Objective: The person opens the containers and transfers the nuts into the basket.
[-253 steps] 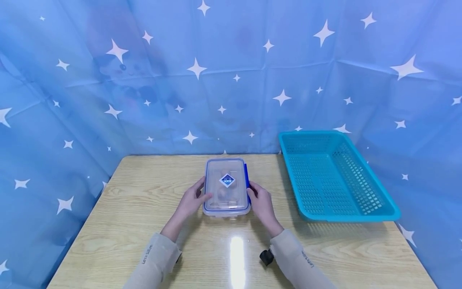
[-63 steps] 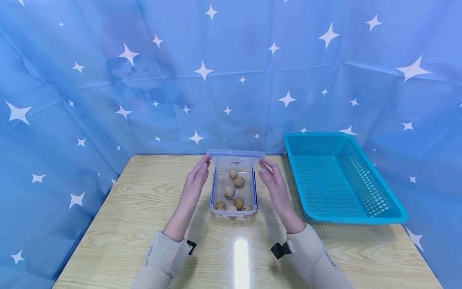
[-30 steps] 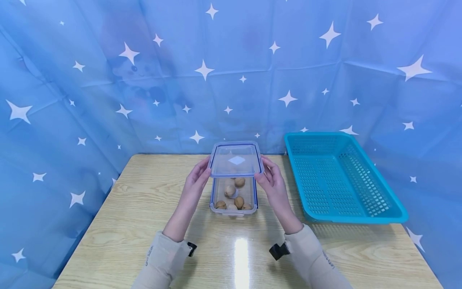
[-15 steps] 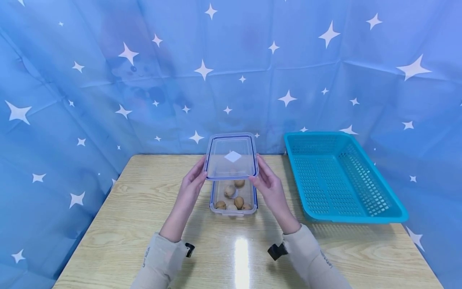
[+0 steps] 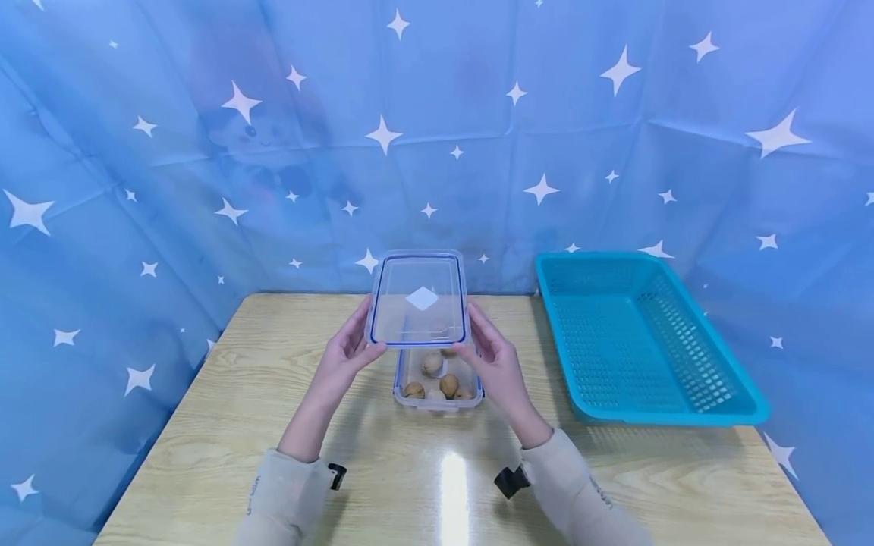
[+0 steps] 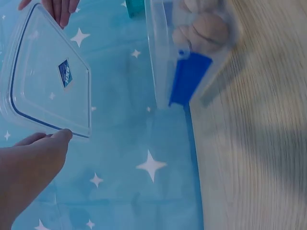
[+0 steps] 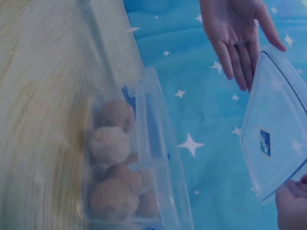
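A clear lid with a blue seal and a diamond label is held up in both hands, apart from its box. My left hand pinches the lid's left edge, thumb on the near corner. On the opposite edge, my right hand does the same. Below and nearer sits the clear plastic box on the table, its far part seen through the lid. Several walnuts lie inside it, brown and pale. The left wrist view shows a blue latch hanging from the box's side.
To the right stands a teal perforated basket, its inside bare. The wooden table ends at the back against a blue curtain with white stars.
The lid was closed on the box at first. Later both hands raised it, tilted, over the box's far end. Lately it has shifted left, with both hands still on it.
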Demonstrator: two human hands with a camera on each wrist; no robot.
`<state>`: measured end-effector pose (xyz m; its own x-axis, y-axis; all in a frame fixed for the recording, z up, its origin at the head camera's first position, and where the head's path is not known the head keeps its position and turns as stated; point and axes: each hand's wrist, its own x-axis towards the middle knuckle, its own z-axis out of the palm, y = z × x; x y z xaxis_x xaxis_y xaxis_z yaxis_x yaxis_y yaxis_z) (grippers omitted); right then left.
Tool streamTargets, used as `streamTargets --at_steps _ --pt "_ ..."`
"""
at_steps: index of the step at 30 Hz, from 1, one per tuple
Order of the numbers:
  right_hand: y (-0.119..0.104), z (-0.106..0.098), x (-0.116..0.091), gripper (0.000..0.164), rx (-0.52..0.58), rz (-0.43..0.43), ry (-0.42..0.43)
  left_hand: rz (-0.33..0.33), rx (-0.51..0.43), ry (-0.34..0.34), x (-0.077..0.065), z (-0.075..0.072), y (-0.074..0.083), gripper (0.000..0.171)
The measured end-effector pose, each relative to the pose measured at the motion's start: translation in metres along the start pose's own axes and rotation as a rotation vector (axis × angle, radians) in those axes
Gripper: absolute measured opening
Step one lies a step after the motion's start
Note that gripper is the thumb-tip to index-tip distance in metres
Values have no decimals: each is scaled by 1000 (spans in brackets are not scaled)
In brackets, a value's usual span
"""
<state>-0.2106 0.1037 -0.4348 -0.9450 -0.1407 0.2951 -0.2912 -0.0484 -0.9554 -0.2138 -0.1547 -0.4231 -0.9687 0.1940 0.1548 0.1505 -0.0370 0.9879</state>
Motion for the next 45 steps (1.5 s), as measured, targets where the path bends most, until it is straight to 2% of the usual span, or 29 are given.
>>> streamTargets --at_steps 3,10,17,23,31,37,45 --pt "5 8 -1 66 -11 12 -12 6 43 -4 -3 -11 -1 76" --pt "14 27 -2 68 -82 -14 -39 28 220 -43 -10 -38 -3 82" --pt "19 53 -3 75 -186 -31 -89 36 314 -85 -23 -72 -7 83" --pt "22 76 -3 75 -253 15 -168 17 385 -107 -35 -100 -12 85" --pt "25 99 -6 80 -297 100 -332 -12 459 -132 -52 -132 -21 84" --pt "29 114 -10 84 -283 202 -428 -39 522 -154 -60 -148 -24 86" --pt "42 128 -16 86 -287 275 -443 -110 548 -183 -64 -157 -34 90"
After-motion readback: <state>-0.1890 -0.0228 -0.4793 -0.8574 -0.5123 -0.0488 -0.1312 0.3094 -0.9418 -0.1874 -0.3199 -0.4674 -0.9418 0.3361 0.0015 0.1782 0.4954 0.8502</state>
